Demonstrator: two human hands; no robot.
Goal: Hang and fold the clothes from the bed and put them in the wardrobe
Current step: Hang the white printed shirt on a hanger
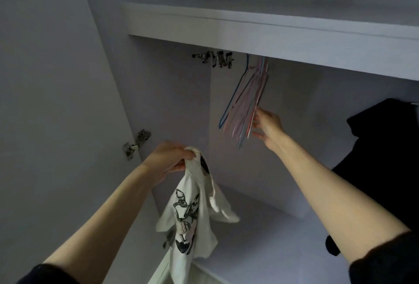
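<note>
I look up into an open wardrobe. My left hand (169, 157) grips the bunched top of a white T-shirt (192, 211) with a black and pink print, which hangs down below it. A bunch of several thin pink and blue wire hangers (246, 104) hangs under the white shelf (260, 31). My right hand (267, 126) reaches up to the lower right edge of the hangers, fingertips touching them; whether it pinches one I cannot tell.
A dark garment (383, 147) hangs at the right inside the wardrobe. Metal clips (214, 57) hang under the shelf at the left. The open wardrobe door (56, 102) with its hinge (137, 143) stands at the left.
</note>
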